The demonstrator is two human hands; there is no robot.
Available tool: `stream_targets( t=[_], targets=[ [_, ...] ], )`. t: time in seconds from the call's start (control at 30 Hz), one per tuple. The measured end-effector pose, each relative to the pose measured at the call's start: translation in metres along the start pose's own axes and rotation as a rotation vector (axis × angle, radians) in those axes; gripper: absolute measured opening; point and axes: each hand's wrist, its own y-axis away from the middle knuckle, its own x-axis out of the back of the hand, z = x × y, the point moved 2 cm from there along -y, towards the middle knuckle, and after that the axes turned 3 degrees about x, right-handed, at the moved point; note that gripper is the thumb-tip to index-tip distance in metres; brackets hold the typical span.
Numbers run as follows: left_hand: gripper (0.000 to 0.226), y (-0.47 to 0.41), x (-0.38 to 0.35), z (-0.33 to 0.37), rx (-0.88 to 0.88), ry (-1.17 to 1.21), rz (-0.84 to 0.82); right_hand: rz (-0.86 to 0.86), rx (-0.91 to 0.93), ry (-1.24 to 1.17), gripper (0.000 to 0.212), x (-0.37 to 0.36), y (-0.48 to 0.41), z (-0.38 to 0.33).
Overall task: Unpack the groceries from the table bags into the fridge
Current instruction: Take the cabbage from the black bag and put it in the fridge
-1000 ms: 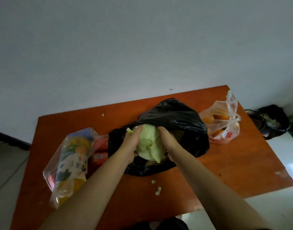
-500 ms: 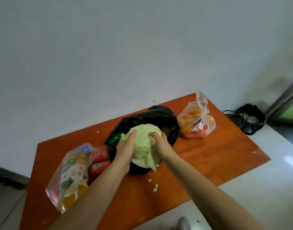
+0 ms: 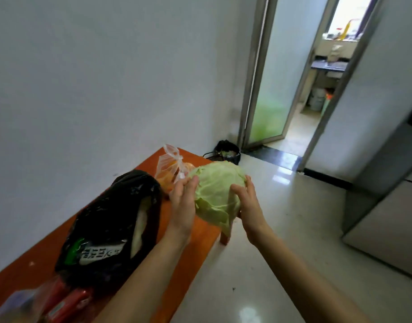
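Head view: an orange-brown wooden bench [image 3: 198, 249] stands against a plain white wall [image 3: 107, 78] and runs from the lower left towards the middle of the picture. On it lies a crumpled black plastic bag [image 3: 111, 220], its mouth open towards the camera. Inside are something pale and a green-and-white printed packet, though what they are is hard to tell. Beyond it, at the far end, sits a knotted clear plastic bag of orange fruit [image 3: 168, 165]. A second clear bag with red packets [image 3: 67, 304] lies blurred at the near left corner.

The pale green round head of cabbage [image 3: 217, 190] is out of the black bag, held in the air above the bench's right end. The left grip [image 3: 185, 201] cups its left side with the thumb on the near face. The right grip [image 3: 247, 206] curls round its right side, so both hold it between them.

The bench's right edge drops to a glossy pale tiled floor [image 3: 281, 241], which lies open to the right. A grey metal fridge [image 3: 386, 206] stands at the right, doors closed. A small black bin [image 3: 227, 150] sits on the floor in the corner beside a metal-framed doorway [image 3: 316, 101].
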Motion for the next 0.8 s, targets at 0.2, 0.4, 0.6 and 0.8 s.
stream_targets(
  t=[0.2,0.4,0.6,0.8],
  targets=[
    [0.066,0.036,-0.175,0.005,-0.072,0.008,-0.294,0.25,0.208,-0.006,0.079,0.174,0.031,-0.063],
    [0.055,0.1,-0.379,-0.012,-0.084,-0.006,-0.538,0.445,0.336,-0.049,0.088,0.373,0.083,-0.107],
    [0.049,0.171,-0.562,-0.023,-0.128,-0.013,-0.706,0.601,0.388,-0.037,0.09,0.558,0.125,-0.139],
    [0.037,0.209,-0.688,-0.019,-0.214,-0.003,-0.781,0.686,0.463,-0.016,0.089,0.676,0.136,-0.174]
  ],
)
